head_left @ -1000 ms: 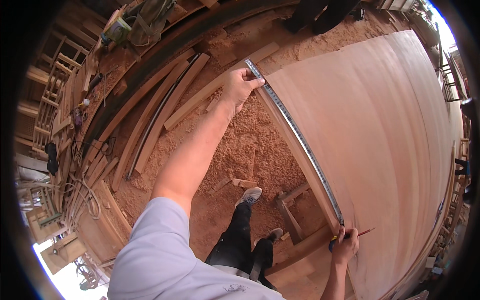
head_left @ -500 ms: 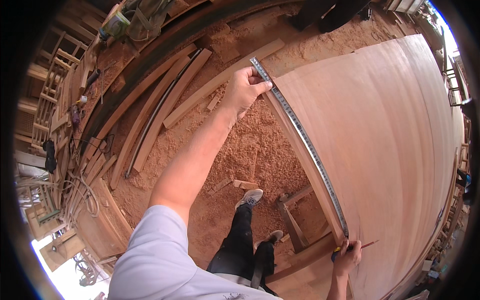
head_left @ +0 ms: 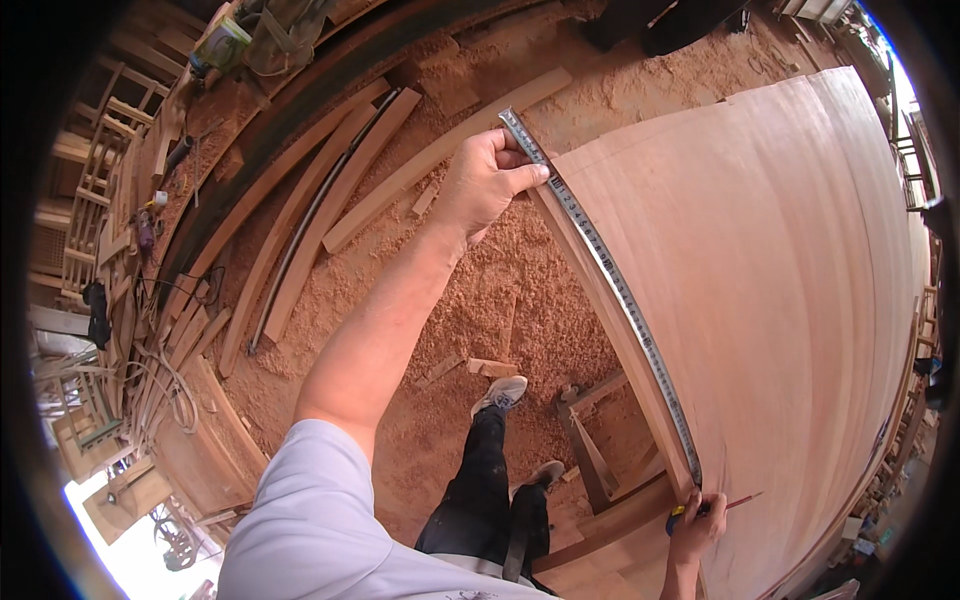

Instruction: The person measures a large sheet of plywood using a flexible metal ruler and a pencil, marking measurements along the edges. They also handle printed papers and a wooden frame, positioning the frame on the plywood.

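A metal tape measure (head_left: pixel 622 292) is stretched along the near left edge of a wide wooden panel (head_left: pixel 770 270). My left hand (head_left: pixel 487 183) pinches the tape near its free end, at the panel's far left corner, thumb on top and the tip sticking out beyond the fingers. At the other end my right hand (head_left: pixel 700 527) is closed around the tape's case, of which only a bit of blue and yellow shows. A thin reddish pencil (head_left: pixel 744 499) also pokes out from between the right hand's fingers, over the panel.
Sawdust and shavings cover the floor (head_left: pixel 480 290). Several long wooden strips (head_left: pixel 335 205) and a dark rod lie on the left. Beneath the panel's edge stands a wooden frame piece (head_left: pixel 590 450). Dark-clothed legs (head_left: pixel 690 22) show at the top. Stacked timber lines the left rim.
My right hand has shifted slightly down and right with the tape case and pencil. The left hand still pinches the tape's end, and the view has tilted a little.
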The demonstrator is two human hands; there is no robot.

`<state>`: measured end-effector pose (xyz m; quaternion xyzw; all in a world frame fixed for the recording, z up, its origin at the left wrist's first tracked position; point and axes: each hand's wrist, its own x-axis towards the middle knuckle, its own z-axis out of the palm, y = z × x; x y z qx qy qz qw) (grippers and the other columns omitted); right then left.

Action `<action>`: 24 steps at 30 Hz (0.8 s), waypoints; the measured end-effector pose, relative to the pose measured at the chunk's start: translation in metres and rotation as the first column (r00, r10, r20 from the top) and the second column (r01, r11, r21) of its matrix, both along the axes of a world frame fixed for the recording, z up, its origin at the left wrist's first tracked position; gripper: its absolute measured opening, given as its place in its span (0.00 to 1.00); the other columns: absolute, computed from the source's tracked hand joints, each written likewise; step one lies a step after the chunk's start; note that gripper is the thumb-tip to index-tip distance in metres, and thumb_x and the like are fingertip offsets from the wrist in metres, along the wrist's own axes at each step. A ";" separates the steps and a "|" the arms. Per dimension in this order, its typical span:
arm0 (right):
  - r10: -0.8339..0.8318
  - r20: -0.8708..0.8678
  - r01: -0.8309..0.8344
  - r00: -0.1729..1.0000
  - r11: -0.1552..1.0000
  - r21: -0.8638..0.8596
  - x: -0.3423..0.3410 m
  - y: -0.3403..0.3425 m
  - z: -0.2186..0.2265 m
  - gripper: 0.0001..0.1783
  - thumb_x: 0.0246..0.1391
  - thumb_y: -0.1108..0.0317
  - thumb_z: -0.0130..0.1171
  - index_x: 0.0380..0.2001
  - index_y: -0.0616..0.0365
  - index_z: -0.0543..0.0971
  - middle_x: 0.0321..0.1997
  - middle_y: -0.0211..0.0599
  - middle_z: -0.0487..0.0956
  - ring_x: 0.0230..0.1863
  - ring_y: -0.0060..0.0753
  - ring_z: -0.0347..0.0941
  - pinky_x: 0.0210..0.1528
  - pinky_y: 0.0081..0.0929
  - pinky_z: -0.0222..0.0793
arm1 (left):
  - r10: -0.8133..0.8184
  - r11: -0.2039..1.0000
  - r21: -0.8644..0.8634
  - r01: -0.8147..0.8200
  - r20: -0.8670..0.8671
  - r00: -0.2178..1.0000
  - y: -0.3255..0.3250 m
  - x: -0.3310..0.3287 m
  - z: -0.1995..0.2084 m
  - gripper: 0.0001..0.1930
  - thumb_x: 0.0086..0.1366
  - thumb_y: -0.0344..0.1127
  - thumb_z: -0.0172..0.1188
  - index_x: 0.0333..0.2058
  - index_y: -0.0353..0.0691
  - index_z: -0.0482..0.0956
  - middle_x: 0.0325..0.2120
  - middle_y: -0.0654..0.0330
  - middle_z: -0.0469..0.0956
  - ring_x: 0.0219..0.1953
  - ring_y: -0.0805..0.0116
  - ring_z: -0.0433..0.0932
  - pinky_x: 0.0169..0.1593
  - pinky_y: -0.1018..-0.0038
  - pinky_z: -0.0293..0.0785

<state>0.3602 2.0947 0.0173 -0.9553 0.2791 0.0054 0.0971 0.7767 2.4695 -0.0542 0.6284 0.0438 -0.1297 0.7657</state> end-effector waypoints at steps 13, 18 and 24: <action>0.015 0.008 -0.014 1.000 1.000 -0.002 0.003 0.003 0.002 0.14 0.62 0.68 0.65 0.28 0.59 0.70 0.22 0.43 0.73 0.26 0.48 0.71 0.30 0.42 0.67 | -0.004 1.000 -0.002 0.004 0.028 1.000 0.002 -0.001 -0.003 0.09 0.64 0.23 0.66 0.42 0.33 0.79 0.35 0.54 0.85 0.37 0.68 0.86 0.44 0.68 0.88; -0.002 -0.009 0.002 1.000 1.000 0.004 0.001 0.000 0.001 0.14 0.62 0.68 0.66 0.29 0.59 0.70 0.23 0.44 0.73 0.26 0.49 0.71 0.30 0.42 0.67 | -0.003 1.000 0.014 0.003 0.011 1.000 0.003 0.000 -0.004 0.10 0.63 0.23 0.66 0.42 0.33 0.79 0.35 0.53 0.85 0.38 0.68 0.86 0.45 0.68 0.88; -0.009 -0.011 0.009 1.000 1.000 0.012 0.002 0.000 0.002 0.14 0.62 0.68 0.66 0.29 0.60 0.70 0.23 0.44 0.73 0.26 0.49 0.71 0.30 0.42 0.66 | -0.010 1.000 0.010 0.009 0.017 1.000 0.002 -0.001 0.000 0.10 0.63 0.23 0.67 0.42 0.32 0.80 0.35 0.53 0.85 0.37 0.68 0.86 0.45 0.67 0.88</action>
